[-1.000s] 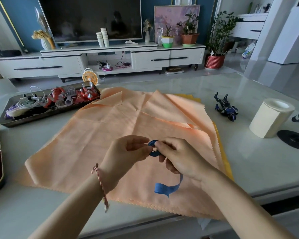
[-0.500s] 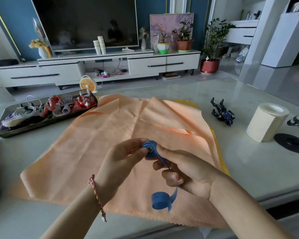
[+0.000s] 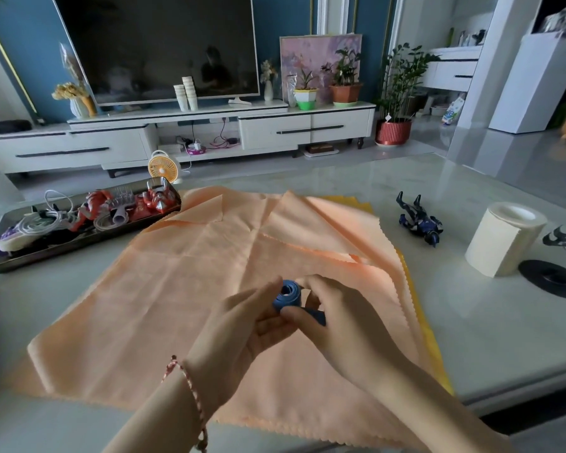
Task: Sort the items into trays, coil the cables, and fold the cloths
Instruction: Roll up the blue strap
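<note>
— Both hands busy?

— Yes. The left hand (image 3: 242, 325) pinches the coiled part of a blue strap (image 3: 286, 294) between thumb and fingers. The right hand (image 3: 337, 322) pinches the loose tail that comes off the coil on its side. Most of that tail is hidden under the right fingers. Neither hand is free.

— Where is the strap?

— Held up between the two hands, over the peach cloth (image 3: 177, 289) and toward the near edge of the bench (image 3: 471, 322). I cannot tell whether it brushes the cloth. The coil's hollow core faces up and a little away, so its axis runs roughly from the person toward the far edge.

— And where would it go?

— My guess is the tray (image 3: 89, 236) at the far left corner of the bench, which already holds a white cable (image 3: 43, 217) and red toy figures (image 3: 157, 199). It lies away and to the left of the hands, well apart, with cloth between. The left hand is nearer and already has the coil, so it looks like the natural carrier once the tail is wound in.

— Anything on the right?

— A blue toy figure (image 3: 419, 222) lies beyond the cloth's right side, and a cream roll (image 3: 504, 240) sits near the right edge. A yellow cloth (image 3: 435, 348) shows under the peach one. Neither cloth is folded yet.
</note>
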Motion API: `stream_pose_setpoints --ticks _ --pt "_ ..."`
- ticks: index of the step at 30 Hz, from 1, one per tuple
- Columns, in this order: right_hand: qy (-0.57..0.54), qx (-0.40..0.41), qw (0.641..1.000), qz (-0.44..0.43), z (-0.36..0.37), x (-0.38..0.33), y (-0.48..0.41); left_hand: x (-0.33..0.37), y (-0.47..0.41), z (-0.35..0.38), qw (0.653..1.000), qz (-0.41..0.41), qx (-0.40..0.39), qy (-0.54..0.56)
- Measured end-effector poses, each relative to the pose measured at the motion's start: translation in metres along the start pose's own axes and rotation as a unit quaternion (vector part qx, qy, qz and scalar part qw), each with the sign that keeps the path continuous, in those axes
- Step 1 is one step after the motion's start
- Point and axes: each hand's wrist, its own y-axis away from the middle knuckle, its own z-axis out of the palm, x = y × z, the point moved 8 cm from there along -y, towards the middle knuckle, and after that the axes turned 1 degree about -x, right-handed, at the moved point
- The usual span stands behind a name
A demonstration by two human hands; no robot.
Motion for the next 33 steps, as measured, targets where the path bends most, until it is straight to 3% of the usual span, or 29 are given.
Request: stream_pose_setpoints --ticks 5,9,12,15,19,21,24,29,33 --pt "0.036 -0.061 0.997 -0.031 0.010 -0.005 0.005 -0.008 0.004 -0.010 0.999 -0.031 -0.011 -0.038" --pt "-0.057 -0.183 0.981 -0.002 0.021 -0.002 0.009 -0.011 0.012 -0.012 0.985 -0.108 -0.065 -0.116" --pt "-0.094 -0.226 0.970 0.017 0.024 -0.002 0.015 -0.010 0.016 -0.013 0.971 -0.135 -0.088 -0.177" --pt "-0.068 -0.171 0.983 0.025 0.014 0.001 0.012 -0.005 0.014 -0.010 0.978 -0.099 -0.075 -0.169" --pt "0.082 -0.057 0.995 -0.025 -0.002 -0.004 0.008 -0.013 0.013 0.007 0.994 -0.065 -0.053 -0.071" --pt "0.122 -0.034 0.991 -0.052 -0.002 -0.008 0.008 -0.014 0.012 0.009 0.995 -0.046 -0.036 -0.083" --pt "0.041 -0.091 0.995 -0.015 0.003 -0.004 0.008 -0.007 0.013 0.004 0.987 -0.068 -0.037 -0.140" --pt "-0.167 -0.279 0.944 0.054 0.021 -0.001 0.021 -0.002 0.024 0.006 0.925 -0.181 -0.194 -0.273" --pt "-0.135 -0.233 0.962 0.040 0.018 -0.001 0.016 0.004 0.016 -0.004 0.935 -0.142 -0.142 -0.292"
